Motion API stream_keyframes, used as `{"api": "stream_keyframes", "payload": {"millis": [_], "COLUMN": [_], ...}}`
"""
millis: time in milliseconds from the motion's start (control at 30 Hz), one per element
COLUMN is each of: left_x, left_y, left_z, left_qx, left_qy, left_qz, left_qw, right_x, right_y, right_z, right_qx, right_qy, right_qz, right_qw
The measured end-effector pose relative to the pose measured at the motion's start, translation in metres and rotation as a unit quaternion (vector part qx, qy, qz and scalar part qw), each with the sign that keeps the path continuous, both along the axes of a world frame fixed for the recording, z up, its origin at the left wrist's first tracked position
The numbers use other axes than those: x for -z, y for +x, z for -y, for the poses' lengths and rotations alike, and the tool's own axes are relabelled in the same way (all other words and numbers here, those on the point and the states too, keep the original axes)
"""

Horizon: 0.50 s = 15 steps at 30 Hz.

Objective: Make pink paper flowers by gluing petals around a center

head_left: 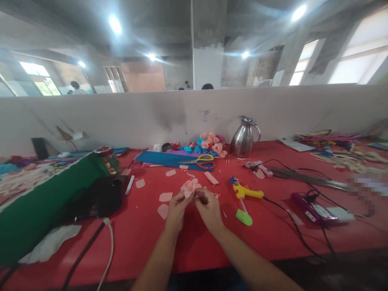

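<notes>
A pale pink paper flower point(190, 187) is pinched in the fingers of my left hand point(178, 205). My right hand point(208, 205) is closed at the flower's right side, its fingertips pressed together by a petal edge. Whether those fingertips grip the petal itself is too small to make out. Loose pink petal pieces point(165, 197) lie on the red table to the left of my hands. A pink strip point(211, 178) rests just beyond them. Scissors with yellow and red handles point(206, 160) lie on a blue sheet point(157, 158) farther back.
A yellow glue gun point(248, 192) with a black cord lies to the right, near a green piece point(244, 217). Finished pink and blue flowers point(212, 143) are heaped by a steel jug point(243, 137). A green partition point(60, 202), glass jar point(108, 159) and purple power box point(313, 208) flank the work area.
</notes>
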<state>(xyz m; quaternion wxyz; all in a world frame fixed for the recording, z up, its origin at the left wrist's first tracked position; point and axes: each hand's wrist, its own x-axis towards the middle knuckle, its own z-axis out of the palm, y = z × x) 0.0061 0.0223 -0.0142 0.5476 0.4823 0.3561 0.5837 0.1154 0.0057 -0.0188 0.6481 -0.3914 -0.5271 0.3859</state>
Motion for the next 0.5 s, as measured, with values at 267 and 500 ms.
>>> {"api": "stream_keyframes", "payload": {"millis": [267,500], "left_x": [-0.002,0.001], "left_y": [0.001,0.0], "left_z": [-0.004,-0.005], "left_qx": [-0.022,0.033], "left_qy": [0.008,0.017], "left_qz": [0.003,-0.043], "left_qw": [1.0,0.998], "right_x": [-0.011,-0.009], "right_y": [0.012,0.017], "right_z": [0.003,-0.006], "right_qx": [-0.028,-0.077], "right_qy": [-0.057,-0.116], "right_qz": [-0.105,-0.214], "right_qw": [0.992,0.967]}}
